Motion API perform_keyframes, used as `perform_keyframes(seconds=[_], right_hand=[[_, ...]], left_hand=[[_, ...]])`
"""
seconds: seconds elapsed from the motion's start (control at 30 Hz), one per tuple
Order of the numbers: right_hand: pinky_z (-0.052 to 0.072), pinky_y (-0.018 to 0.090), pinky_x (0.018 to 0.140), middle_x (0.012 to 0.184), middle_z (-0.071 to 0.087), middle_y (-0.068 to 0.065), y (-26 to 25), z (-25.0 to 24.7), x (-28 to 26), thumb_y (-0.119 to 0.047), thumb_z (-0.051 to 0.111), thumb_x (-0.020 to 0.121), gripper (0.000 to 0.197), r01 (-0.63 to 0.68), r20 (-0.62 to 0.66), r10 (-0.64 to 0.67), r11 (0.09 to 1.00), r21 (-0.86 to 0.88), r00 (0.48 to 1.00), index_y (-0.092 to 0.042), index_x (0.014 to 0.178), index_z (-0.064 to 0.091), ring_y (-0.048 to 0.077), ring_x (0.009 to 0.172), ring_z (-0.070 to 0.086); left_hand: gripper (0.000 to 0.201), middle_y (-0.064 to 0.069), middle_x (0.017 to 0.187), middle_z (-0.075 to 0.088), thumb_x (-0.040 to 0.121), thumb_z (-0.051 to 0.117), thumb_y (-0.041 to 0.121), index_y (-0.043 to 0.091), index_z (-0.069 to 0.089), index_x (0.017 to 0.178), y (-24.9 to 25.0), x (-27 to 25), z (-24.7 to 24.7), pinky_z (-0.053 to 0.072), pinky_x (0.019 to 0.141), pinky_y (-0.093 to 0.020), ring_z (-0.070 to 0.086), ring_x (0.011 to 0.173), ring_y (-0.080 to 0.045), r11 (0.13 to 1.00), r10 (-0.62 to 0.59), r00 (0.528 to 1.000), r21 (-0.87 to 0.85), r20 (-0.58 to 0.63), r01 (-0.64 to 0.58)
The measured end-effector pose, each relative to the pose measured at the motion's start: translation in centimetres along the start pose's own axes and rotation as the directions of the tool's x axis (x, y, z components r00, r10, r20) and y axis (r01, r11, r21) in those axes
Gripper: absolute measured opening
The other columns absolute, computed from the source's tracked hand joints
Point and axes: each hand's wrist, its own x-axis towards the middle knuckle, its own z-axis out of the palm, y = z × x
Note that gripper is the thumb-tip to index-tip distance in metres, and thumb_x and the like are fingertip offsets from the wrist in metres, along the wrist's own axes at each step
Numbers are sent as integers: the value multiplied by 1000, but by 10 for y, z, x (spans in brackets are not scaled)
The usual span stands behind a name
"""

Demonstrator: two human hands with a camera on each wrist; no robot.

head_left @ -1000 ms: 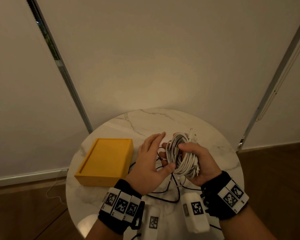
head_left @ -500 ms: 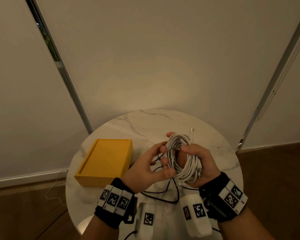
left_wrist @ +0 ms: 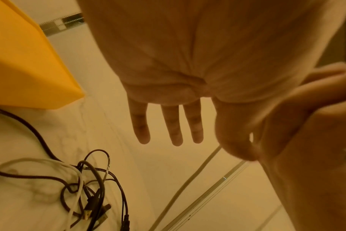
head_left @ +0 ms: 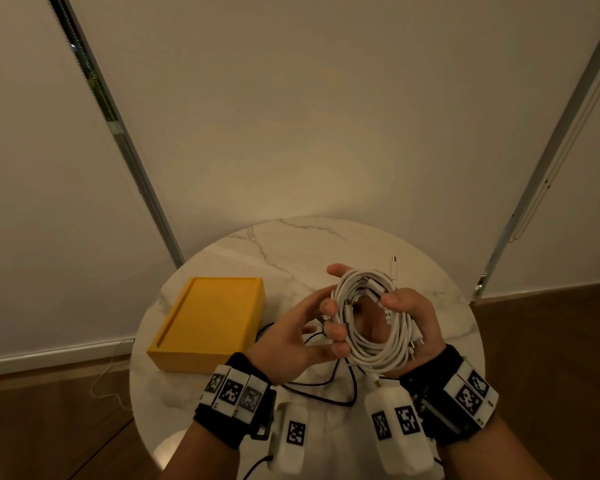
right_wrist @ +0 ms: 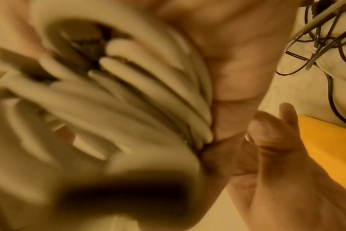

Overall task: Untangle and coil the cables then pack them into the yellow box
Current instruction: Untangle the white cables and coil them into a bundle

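Right fingers: your right hand (head_left: 407, 327) grips the white coil (head_left: 371, 323); the thumb (head_left: 394, 301) presses over the far-right strands and the other fingers curl beneath, so the bundle is firmly held.
Left fingers: your left hand (head_left: 302, 337) holds nothing; its fingers (left_wrist: 175, 125) are loosely spread in the left wrist view, fingertips touching or just beside the coil's left edge. Whether they pinch a strand, you cannot tell.
Coil axis: the loop is a long oval running from your wrists away toward the far side of the bench (head_left: 326, 244), its opening facing up at you. One plug end (head_left: 393, 263) sticks out beyond your right fingertips.
Yellow box: the yellow box (head_left: 208, 322) lies to the left of both hands, well apart from the right fingers and near the left hand. Its long side runs roughly the same way as the coil's.
Nearer hand: the left is nearer the box, but the right carries the coil, so the carry probably goes leftward across your left hand.
Loose cables: the dark tangle (left_wrist: 93, 187) lies on the bench beneath your hands, still uncoiled.
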Motion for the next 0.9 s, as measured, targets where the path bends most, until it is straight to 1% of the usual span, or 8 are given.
perform_keyframes(seconds=[0.07,0.13,0.23,0.4,0.53,0.67,0.8,0.9], right_hand=[[46,43,77,114,52,28,1,1,2,-19,61,82,73,-15,24,15,1000,-6,1000,-12,148,33,36,88,53],[48,43,78,114,54,31,0,2,3,-19,63,81,73,-32,39,33,999,-28,999,-11,149,36,36,89,55],[50,43,76,108,52,27,-1,0,3,-18,68,78,71,-41,48,44,997,-60,998,-11,144,42,36,87,54],[54,43,70,98,57,24,-1,-9,4,-14,84,66,76,-11,-145,-28,965,-261,989,-12,134,51,36,81,57],[57,40,62,89,58,24,5,-14,12,-15,83,55,72,51,-390,-264,876,-479,882,-9,123,57,33,68,61],[55,43,72,92,59,20,14,-18,19,-23,87,55,73,113,-420,-483,749,-653,768,-10,120,55,32,79,62],[56,51,84,95,64,11,16,-17,21,-29,89,59,69,195,-434,-565,738,-647,701,-10,116,54,30,90,65],[58,35,74,91,61,8,16,-17,21,-22,86,68,57,210,-406,-607,696,-687,684,-10,113,53,22,85,62]], left_hand=[[45,-12,121,56,90,60,4,20,53,132,-1,3,3,54,93,-39,58,108,-26,999,36,998,8,-43,-36],[28,-23,104,51,99,41,-7,4,56,119,0,4,5,56,77,-30,56,93,-28,992,110,982,85,-156,-98],[18,-11,87,60,93,44,-5,0,57,104,1,7,3,52,75,-30,60,84,-18,995,96,967,17,-238,-95],[11,-9,83,71,101,52,5,9,63,102,4,7,-14,58,78,-43,68,80,-26,989,126,911,119,-393,-86],[15,-3,81,70,99,55,9,19,67,100,17,4,-21,57,70,-31,67,74,-18,983,150,852,164,-501,-77],[18,2,88,73,100,55,10,20,69,104,30,1,-10,57,70,-30,70,81,-17,989,127,883,122,-451,-80],[31,2,106,74,100,50,-3,17,68,115,42,0,12,56,80,-22,70,99,-11,994,105,933,19,-345,-105],[32,5,111,73,97,54,-3,14,68,121,43,3,20,56,85,-24,68,104,-9,991,134,932,70,-336,-117]])
